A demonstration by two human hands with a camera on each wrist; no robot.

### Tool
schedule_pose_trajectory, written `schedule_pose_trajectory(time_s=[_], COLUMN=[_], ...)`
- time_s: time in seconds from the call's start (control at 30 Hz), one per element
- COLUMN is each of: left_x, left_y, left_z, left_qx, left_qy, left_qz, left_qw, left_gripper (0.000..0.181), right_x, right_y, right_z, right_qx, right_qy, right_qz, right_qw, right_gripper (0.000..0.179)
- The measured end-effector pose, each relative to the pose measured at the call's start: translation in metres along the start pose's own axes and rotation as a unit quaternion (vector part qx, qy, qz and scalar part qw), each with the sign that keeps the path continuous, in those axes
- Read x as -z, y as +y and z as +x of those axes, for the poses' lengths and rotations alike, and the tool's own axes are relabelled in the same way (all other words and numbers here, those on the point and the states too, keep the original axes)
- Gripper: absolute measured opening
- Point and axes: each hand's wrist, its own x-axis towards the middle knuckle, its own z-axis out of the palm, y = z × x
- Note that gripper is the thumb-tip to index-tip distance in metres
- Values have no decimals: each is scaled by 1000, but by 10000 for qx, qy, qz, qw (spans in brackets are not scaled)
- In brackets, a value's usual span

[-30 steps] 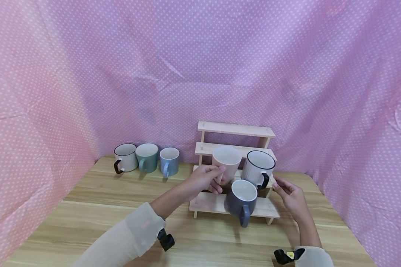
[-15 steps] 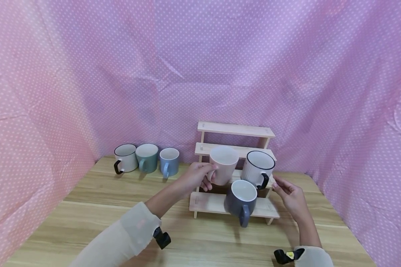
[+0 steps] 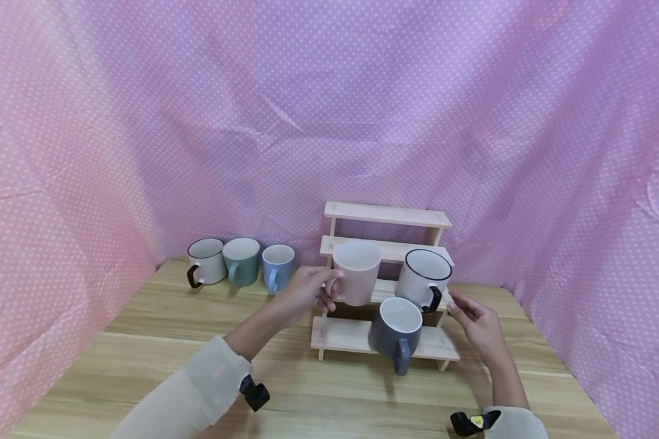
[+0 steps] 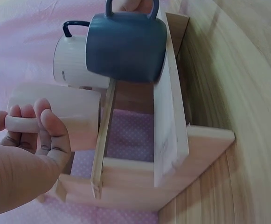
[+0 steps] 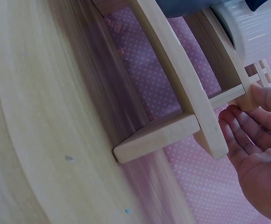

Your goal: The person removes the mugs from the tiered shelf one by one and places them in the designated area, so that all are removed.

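Note:
My left hand [image 3: 306,291] grips the handle of a pale pink mug [image 3: 358,280], which overlaps the left part of the second step of a stepped wooden shelf stand [image 3: 340,334]. In the left wrist view thumb and fingers close round that handle [image 4: 22,124], and the mug's base is right at the board's edge. To its right on the same step sits a white mug [image 3: 421,285] with a black rim and handle. A dark grey mug [image 3: 391,334] stands on the lowest step, handle forward. My right hand [image 3: 479,329] pinches the right end of the second step between thumb and fingers.
Left of the stand, a white mug with a black handle [image 3: 213,265], a green mug [image 3: 246,268] and a light blue mug [image 3: 280,273] stand in a row on the wooden table [image 3: 159,347]. A pink dotted curtain [image 3: 329,122] hangs behind and at both sides.
My left hand has moved the pink mug leftward along the stand, away from the white mug. The right hand stays where it was.

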Motion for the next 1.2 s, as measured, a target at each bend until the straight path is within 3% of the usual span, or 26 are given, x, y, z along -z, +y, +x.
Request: schedule_pose_trajectory(time_s=[0.43,0.77,1.2], left_x=[40,75,114], left_y=[5,6,5], left_z=[-15,-30,-52], left_qx=[-97,-111,-299], left_qy=[262,625,831], left_qz=[16,-148,-107], left_qw=[9996,9979,9960], left_gripper=[33,31,36], right_x=[1,0,-2], right_y=[-2,0,0], right_z=[1,2,2], right_qx=[-59,-55,65], right_qy=[44,98,106], right_qz=[-145,-98,119], right_qw=[9999,9999,9999], right_gripper=[48,44,44])
